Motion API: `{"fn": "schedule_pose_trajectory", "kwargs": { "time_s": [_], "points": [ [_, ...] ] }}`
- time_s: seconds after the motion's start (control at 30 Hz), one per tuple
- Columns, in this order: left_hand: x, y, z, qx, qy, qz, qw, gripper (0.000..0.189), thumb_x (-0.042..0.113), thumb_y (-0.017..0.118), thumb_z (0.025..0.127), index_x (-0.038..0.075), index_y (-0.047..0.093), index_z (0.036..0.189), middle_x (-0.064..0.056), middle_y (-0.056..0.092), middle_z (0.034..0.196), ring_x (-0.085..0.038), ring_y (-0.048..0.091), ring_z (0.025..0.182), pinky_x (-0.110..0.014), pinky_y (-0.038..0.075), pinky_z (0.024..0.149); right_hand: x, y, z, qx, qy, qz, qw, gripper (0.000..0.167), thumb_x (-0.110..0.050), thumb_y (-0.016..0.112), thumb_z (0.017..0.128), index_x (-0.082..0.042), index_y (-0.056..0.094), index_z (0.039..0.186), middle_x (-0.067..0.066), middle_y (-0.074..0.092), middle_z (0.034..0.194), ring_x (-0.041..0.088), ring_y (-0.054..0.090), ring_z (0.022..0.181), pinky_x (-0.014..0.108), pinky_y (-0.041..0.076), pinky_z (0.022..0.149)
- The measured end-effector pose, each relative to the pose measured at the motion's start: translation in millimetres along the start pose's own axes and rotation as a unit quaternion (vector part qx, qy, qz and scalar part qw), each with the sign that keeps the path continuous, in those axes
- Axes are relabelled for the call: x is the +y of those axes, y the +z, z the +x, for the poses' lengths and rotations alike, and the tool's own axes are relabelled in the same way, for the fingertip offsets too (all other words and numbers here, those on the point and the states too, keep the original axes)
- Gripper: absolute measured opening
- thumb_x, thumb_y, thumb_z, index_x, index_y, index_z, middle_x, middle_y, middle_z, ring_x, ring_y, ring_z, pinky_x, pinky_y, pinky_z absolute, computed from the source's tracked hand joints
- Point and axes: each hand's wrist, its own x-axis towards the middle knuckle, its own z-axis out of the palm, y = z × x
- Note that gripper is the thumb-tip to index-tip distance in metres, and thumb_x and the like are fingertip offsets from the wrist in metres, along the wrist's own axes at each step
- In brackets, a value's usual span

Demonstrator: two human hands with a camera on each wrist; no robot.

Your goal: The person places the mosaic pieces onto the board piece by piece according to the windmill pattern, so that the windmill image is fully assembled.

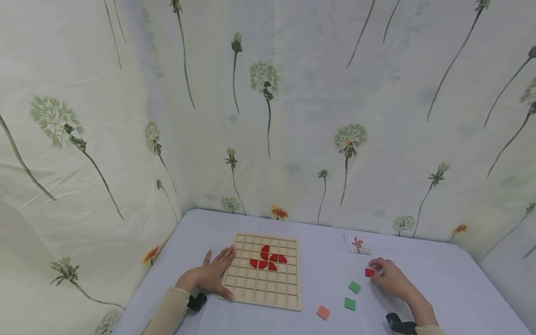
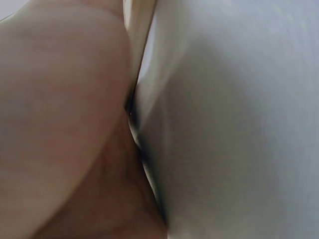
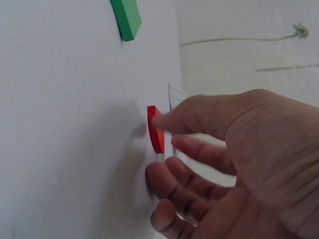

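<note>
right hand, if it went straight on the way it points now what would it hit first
Probably the red piece on the table, right by the right hand; whether they already touch is unclear.

Counter (image 1: 326,260) pale, far corners rounded. On it, flat, left of middle: wooden grid board (image 1: 281,286). Right of board, toward far edge: small printed card (image 1: 351,246). Nearer in, green tile (image 1: 355,287), second green tile (image 1: 350,304) just below, orange tile (image 1: 323,312) beyond board's near-right corner. Red piece (image 1: 369,272) at right fingers (image 3: 204,152); lying or lifted, cannot tell.
</note>
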Motion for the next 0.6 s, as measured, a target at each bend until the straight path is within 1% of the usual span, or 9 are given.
{"fn": "schedule_pose_trajectory", "kwargs": {
  "time_s": [0.1,0.17,0.27,0.37,0.6],
  "points": [
    [-0.2,0.2,1.0,0.001,-0.001,-0.002,1.0000,0.134,0.069,0.075,0.064,0.009,-0.001,0.156,-0.009,-0.007,0.164,-0.030,-0.007,0.151,-0.065,-0.011,0.113,-2.2,-1.2,-0.2,0.006,0.021,0.002,0.9998,0.050,-0.030,0.073,0.084,0.008,0.055,0.112,0.020,0.060,0.101,0.029,0.059,0.091,0.045,0.052,0.078],
    [-0.6,0.9,0.8,0.003,0.000,-0.004,1.0000,0.134,0.069,0.076,0.063,0.009,-0.001,0.156,-0.010,-0.006,0.164,-0.031,-0.006,0.151,-0.065,-0.011,0.113,-5.1,-0.9,-0.6,0.005,0.038,0.007,0.9992,0.055,-0.036,0.075,0.083,0.009,0.055,0.109,0.018,0.061,0.097,0.026,0.059,0.088,0.043,0.052,0.077],
    [-1.3,1.6,1.1,0.002,-0.001,-0.004,1.0000,0.134,0.069,0.075,0.064,0.009,-0.001,0.156,-0.010,-0.007,0.164,-0.031,-0.007,0.151,-0.065,-0.011,0.113,-8.9,-0.1,-0.6,0.002,0.052,0.013,0.9986,0.048,-0.029,0.075,0.082,0.009,0.056,0.105,0.015,0.063,0.091,0.023,0.059,0.082,0.040,0.053,0.074],
    [-1.6,1.5,1.5,0.004,-0.001,-0.002,1.0000,0.134,0.070,0.075,0.064,0.009,-0.001,0.156,-0.010,-0.007,0.164,-0.031,-0.006,0.151,-0.066,-0.010,0.113,-9.9,1.3,0.2,0.002,0.054,0.015,0.9985,0.040,-0.021,0.074,0.083,0.009,0.058,0.105,0.014,0.063,0.091,0.022,0.059,0.082,0.039,0.054,0.074],
    [-1.4,2.0,2.2,0.004,-0.003,0.005,1.0000,0.134,0.069,0.076,0.063,0.009,0.000,0.156,-0.009,-0.006,0.164,-0.031,-0.006,0.151,-0.065,-0.011,0.114,-7.1,4.3,4.0,0.014,0.046,0.010,0.9988,0.037,-0.018,0.074,0.082,0.007,0.060,0.106,0.014,0.063,0.094,0.022,0.059,0.083,0.039,0.053,0.073]
  ]
}}
